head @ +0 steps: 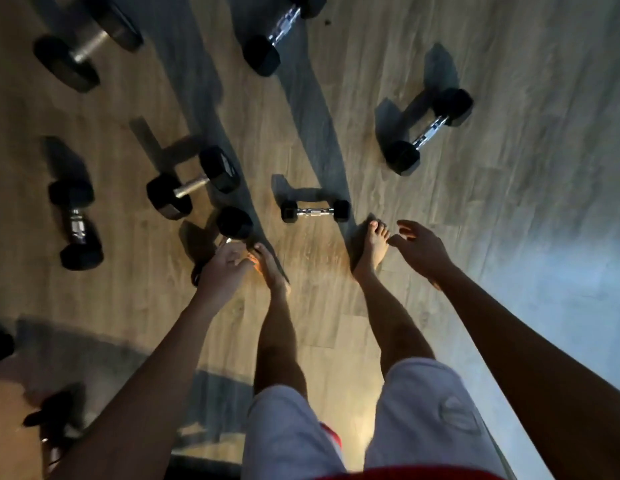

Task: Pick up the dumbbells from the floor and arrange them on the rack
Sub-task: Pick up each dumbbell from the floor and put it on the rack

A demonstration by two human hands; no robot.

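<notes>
Several black hex dumbbells with chrome handles lie scattered on the wooden floor. My left hand (223, 266) is closed around the handle of one dumbbell (234, 223), whose upper head shows above my fingers. My right hand (419, 249) hangs open and holds nothing, just right of my right foot. A small dumbbell (315, 211) lies straight ahead between my feet. Others lie at the right (428, 131), at centre left (192, 183), at far left (76, 225), at top centre (284, 31) and a large one at top left (87, 43). No rack is in view.
My bare feet (372, 247) stand on the wooden floor (509, 202), close to the small dumbbell. Dark objects sit at the left edge (0, 344) and lower left (52, 410); I cannot tell what they are.
</notes>
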